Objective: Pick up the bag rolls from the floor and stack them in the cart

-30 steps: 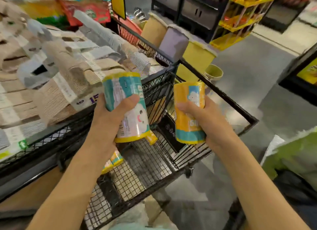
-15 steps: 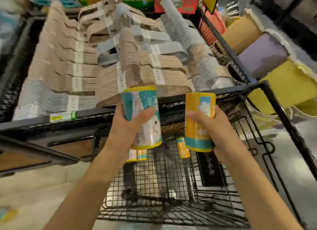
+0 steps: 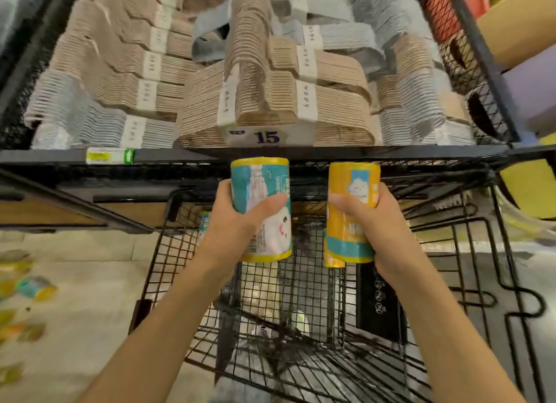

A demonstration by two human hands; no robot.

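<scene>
My left hand (image 3: 237, 222) grips a teal and white bag roll (image 3: 264, 192) with yellow ends, held upright over the black wire cart (image 3: 469, 282). My right hand (image 3: 382, 222) grips a yellow bag roll (image 3: 352, 210) with a teal band, upright beside the first. Both rolls hang above the cart's basket. Inside the cart, a teal roll (image 3: 205, 222) shows behind my left hand and a yellow roll (image 3: 331, 259) under my right. Several more rolls (image 3: 33, 288) lie blurred on the floor at the left.
Behind the cart stands a black mesh display bin (image 3: 186, 156) full of banded stacks of beige and grey hangers (image 3: 270, 101), with a "15" price tag (image 3: 266, 137). Coloured bins (image 3: 523, 80) sit at the right. Pale tiled floor (image 3: 78, 342) lies left of the cart.
The view swung down and left, so the cart now sits straight below my hands. Both hands keep their rolls and have come slightly closer over the basket.
</scene>
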